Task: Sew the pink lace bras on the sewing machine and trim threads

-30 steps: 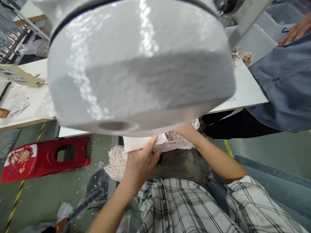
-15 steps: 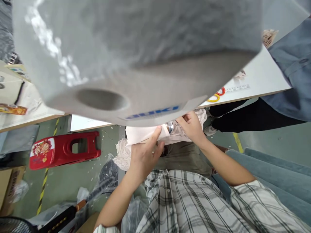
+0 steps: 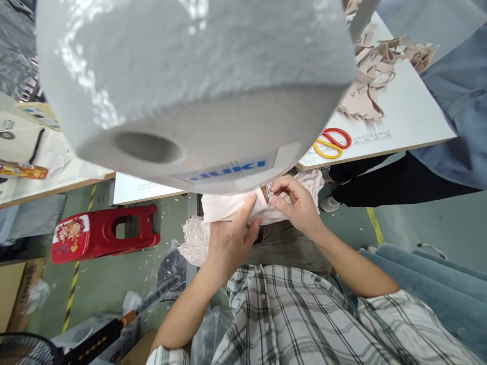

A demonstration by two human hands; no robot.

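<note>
A large grey sewing machine head (image 3: 190,86) with a blue label fills the upper view and hides most of the work under it. Below it lies pale pink fabric (image 3: 224,209) with white lace (image 3: 192,243) hanging off its left edge. My left hand (image 3: 228,243) rests on the fabric with fingers stretched along it, the fingertips near the metal presser foot (image 3: 265,193). My right hand (image 3: 297,203) is curled, its fingertips pinching the fabric right beside the foot.
Red and yellow scissors (image 3: 332,143) and a heap of beige fabric pieces (image 3: 371,61) lie on the white table (image 3: 399,121) at right. A person in a blue shirt (image 3: 460,111) stands there. A red plastic stool (image 3: 102,235) stands on the floor at left.
The view swung, bringing the scissors and beige pieces into sight. My right hand drew in and pinched the fabric at the foot. My left hand stayed on the fabric.
</note>
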